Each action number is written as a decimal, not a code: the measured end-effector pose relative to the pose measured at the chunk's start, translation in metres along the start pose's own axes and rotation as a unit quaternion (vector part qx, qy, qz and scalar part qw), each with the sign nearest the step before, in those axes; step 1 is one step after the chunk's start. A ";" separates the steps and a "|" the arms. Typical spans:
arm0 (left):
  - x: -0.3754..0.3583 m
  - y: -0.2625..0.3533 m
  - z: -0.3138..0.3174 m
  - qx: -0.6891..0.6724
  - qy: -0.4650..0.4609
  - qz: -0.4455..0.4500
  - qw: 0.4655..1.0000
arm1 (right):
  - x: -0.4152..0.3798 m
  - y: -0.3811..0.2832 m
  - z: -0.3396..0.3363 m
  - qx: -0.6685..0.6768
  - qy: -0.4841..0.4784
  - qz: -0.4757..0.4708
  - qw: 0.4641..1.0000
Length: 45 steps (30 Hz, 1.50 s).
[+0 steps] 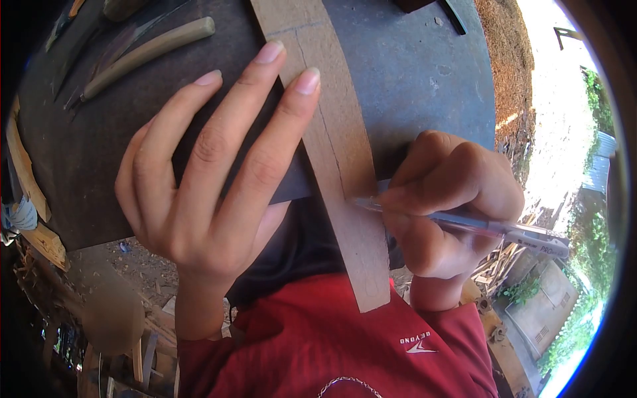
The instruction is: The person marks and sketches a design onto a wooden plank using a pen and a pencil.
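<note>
A long, flat brown strip [345, 142], wood or board, lies over the near edge of a dark table [424, 73], its lower end jutting toward my red shirt. Down its length runs a thin drawn line, with a short cross line near the top. My left hand [212, 159] is spread, two fingertips pressing on the strip's left side; the thumb is mostly hidden below. In my right hand [454, 199] a clear-barrelled pen [464, 223] is gripped, its tip on the strip at the lower end of the drawn line.
At the table's upper left lies a tool with a curved wooden handle [149, 56], beside other blades. A dark bar [454, 16] sits at the top right. Wood scraps [43, 245] lie at the left and on the ground below. Sawdust [507, 66] covers ground beyond the table.
</note>
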State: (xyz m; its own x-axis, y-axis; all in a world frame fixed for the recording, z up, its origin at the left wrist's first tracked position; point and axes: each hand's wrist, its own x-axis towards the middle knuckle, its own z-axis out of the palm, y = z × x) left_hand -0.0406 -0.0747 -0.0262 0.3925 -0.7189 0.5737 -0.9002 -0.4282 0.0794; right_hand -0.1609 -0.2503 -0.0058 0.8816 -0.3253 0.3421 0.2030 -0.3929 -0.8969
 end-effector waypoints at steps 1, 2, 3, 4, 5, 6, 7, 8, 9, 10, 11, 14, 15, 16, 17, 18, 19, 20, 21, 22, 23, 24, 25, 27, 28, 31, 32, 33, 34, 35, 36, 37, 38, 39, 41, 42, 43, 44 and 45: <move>0.000 0.001 0.000 -0.001 0.000 -0.001 1.000 | 0.000 -0.001 0.001 0.000 0.007 0.007 1.000; 0.000 0.001 0.000 -0.002 -0.001 -0.003 1.000 | 0.000 0.000 0.000 0.001 0.003 0.005 1.000; 0.000 0.001 0.002 -0.001 0.006 -0.003 1.000 | 0.000 0.000 -0.001 0.003 -0.001 0.004 1.000; 0.000 0.001 0.002 0.000 0.004 -0.003 1.000 | 0.000 0.001 -0.004 0.007 -0.015 -0.006 1.000; 0.000 0.001 0.001 0.001 0.002 -0.003 1.000 | -0.001 0.001 -0.004 0.029 -0.008 0.000 1.000; 0.001 0.001 -0.001 0.001 -0.007 -0.004 1.000 | -0.002 0.001 -0.004 0.051 -0.001 0.006 0.999; 0.001 0.001 -0.002 0.002 -0.010 -0.003 1.000 | -0.006 -0.002 -0.002 0.090 0.027 0.028 0.995; 0.001 0.002 -0.002 0.003 -0.013 -0.002 1.000 | -0.012 -0.007 -0.002 0.102 0.049 0.025 0.993; 0.000 0.001 -0.002 0.006 -0.010 0.000 1.000 | -0.018 -0.011 -0.002 0.114 0.070 0.023 0.991; -0.001 0.000 -0.001 0.010 -0.003 0.001 1.000 | -0.024 -0.015 -0.002 0.125 0.091 0.019 0.988; -0.002 -0.001 -0.001 0.014 0.004 0.001 1.000 | -0.035 -0.019 0.000 0.085 0.115 -0.015 0.990; -0.005 -0.001 0.001 0.019 0.022 -0.009 1.000 | -0.077 -0.034 0.019 -0.033 0.202 -0.136 0.969; -0.006 0.000 0.001 0.018 0.020 -0.018 0.999 | -0.088 -0.042 0.025 -0.070 0.202 -0.149 0.966; -0.006 0.001 0.001 0.017 0.020 -0.022 0.999 | -0.097 -0.049 0.032 -0.107 0.203 -0.162 0.960; -0.006 0.001 0.001 0.016 0.021 -0.025 0.999 | -0.103 -0.051 0.043 -0.122 0.222 -0.160 0.954; -0.007 0.001 0.001 0.014 0.023 -0.025 0.999 | -0.108 -0.054 0.056 -0.137 0.242 -0.158 0.947; -0.007 0.001 0.001 0.013 0.025 -0.024 0.999 | -0.111 -0.056 0.063 -0.151 0.262 -0.155 0.940; -0.007 0.002 0.001 0.011 0.027 -0.023 0.999 | -0.108 -0.053 0.063 -0.160 0.273 -0.177 0.932; -0.008 0.002 0.001 0.010 0.028 -0.024 0.999 | -0.100 -0.047 0.063 -0.167 0.283 -0.199 0.923; -0.008 0.001 -0.001 0.011 0.026 -0.024 0.999 | -0.091 -0.040 0.062 -0.173 0.293 -0.220 0.914; -0.008 0.001 -0.003 0.011 0.023 -0.024 0.999 | -0.086 -0.032 0.062 -0.172 0.299 -0.239 0.908; -0.008 0.001 -0.005 0.010 0.017 -0.022 1.000 | -0.079 -0.029 0.062 -0.170 0.303 -0.241 0.906; -0.008 0.001 -0.006 0.009 0.018 -0.020 1.000 | -0.070 -0.028 0.063 -0.169 0.307 -0.244 0.905; -0.009 0.000 -0.003 0.007 0.029 -0.016 0.999 | -0.056 -0.022 0.066 -0.157 0.309 -0.253 0.903; -0.008 -0.001 -0.003 0.005 0.031 -0.017 0.999 | -0.053 -0.021 0.067 -0.148 0.301 -0.251 0.908; -0.007 0.000 -0.004 0.005 0.031 -0.023 0.999 | -0.043 -0.015 0.068 -0.115 0.287 -0.261 0.914; -0.007 0.000 -0.004 0.006 0.032 -0.023 0.999 | -0.042 -0.015 0.067 -0.115 0.283 -0.251 0.918; -0.008 0.000 -0.001 0.009 0.039 -0.016 0.999 | -0.039 -0.018 0.066 -0.117 0.280 -0.242 0.922; -0.008 -0.001 -0.001 0.009 0.040 -0.014 0.999 | -0.037 -0.019 0.065 -0.119 0.277 -0.233 0.925; -0.007 -0.001 0.000 0.010 0.042 -0.012 0.999 | -0.035 -0.018 0.064 -0.107 0.264 -0.231 0.930; -0.007 0.000 -0.002 0.008 0.037 -0.015 0.999 | -0.033 -0.018 0.063 -0.094 0.250 -0.229 0.936; -0.006 0.000 -0.003 0.007 0.032 -0.019 0.999 | -0.032 -0.017 0.061 -0.076 0.238 -0.222 0.943; -0.006 -0.001 -0.003 0.006 0.033 -0.016 0.999 | -0.031 -0.017 0.060 -0.058 0.226 -0.214 0.949; -0.006 -0.002 -0.003 0.004 0.034 -0.015 0.999 | -0.030 -0.018 0.058 -0.036 0.214 -0.199 0.956; -0.008 -0.004 -0.001 0.001 0.040 -0.011 0.999 | -0.023 -0.021 0.043 0.026 0.151 -0.135 0.979; -0.009 -0.006 0.001 0.001 0.047 -0.010 0.999 | -0.019 -0.023 0.035 0.055 0.123 -0.099 0.986; -0.010 -0.006 0.001 0.001 0.047 -0.010 0.999 | -0.017 -0.024 0.036 0.063 0.146 -0.042 0.986; -0.010 -0.006 0.001 0.000 0.047 -0.011 0.999 | -0.013 -0.022 0.032 0.063 0.151 0.014 0.986; -0.009 -0.005 -0.001 0.001 0.042 -0.013 0.999 | -0.008 -0.019 0.022 0.054 0.134 0.063 0.987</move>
State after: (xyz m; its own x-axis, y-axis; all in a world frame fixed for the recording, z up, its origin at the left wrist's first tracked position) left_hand -0.0397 -0.0654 -0.0314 0.3977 -0.6589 0.6385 -0.8900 -0.4463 0.0938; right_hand -0.1624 -0.2211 0.0018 0.7611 -0.5874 0.2751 0.1567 -0.2450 -0.9568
